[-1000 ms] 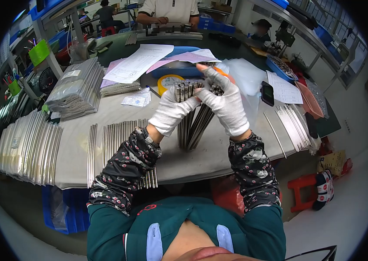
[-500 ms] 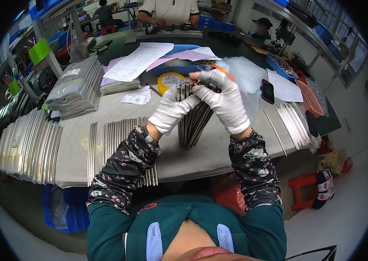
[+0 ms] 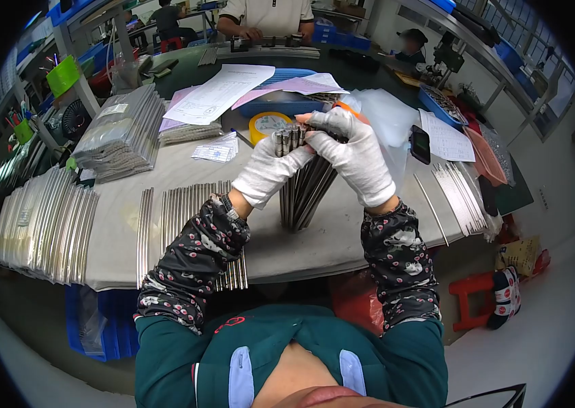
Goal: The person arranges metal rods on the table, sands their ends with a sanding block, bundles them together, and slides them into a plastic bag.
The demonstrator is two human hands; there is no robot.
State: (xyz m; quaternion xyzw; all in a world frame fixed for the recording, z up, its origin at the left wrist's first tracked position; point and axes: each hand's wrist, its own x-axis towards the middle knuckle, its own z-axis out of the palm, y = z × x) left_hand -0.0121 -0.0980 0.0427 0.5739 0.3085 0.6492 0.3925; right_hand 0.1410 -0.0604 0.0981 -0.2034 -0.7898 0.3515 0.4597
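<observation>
A bundle of thin metal rods (image 3: 303, 195) stands tilted on the pale table cover, its top ends gathered between my two hands. My left hand (image 3: 270, 171), in a white fingerless glove, is closed around the left side of the bundle just below the tops. Gloved the same way, my right hand (image 3: 355, 153) wraps the bundle's right side, with thumb and fingertips at the rod ends. Its fingers partly hide the tops there. Behind the hands lies a roll of yellow tape (image 3: 257, 127).
More rods lie in a row (image 3: 189, 204) by my left forearm. Bagged rods (image 3: 42, 228) are stacked at far left, with wrapped packs (image 3: 116, 136) behind. Papers (image 3: 219, 95) cover a blue basket (image 3: 281, 105). A phone (image 3: 420, 144) and loose rods (image 3: 460, 197) lie right. A person sits opposite.
My right hand has shifted very slightly right and down, its fingers moving at the rod tops. My left hand keeps its hold on the bundle.
</observation>
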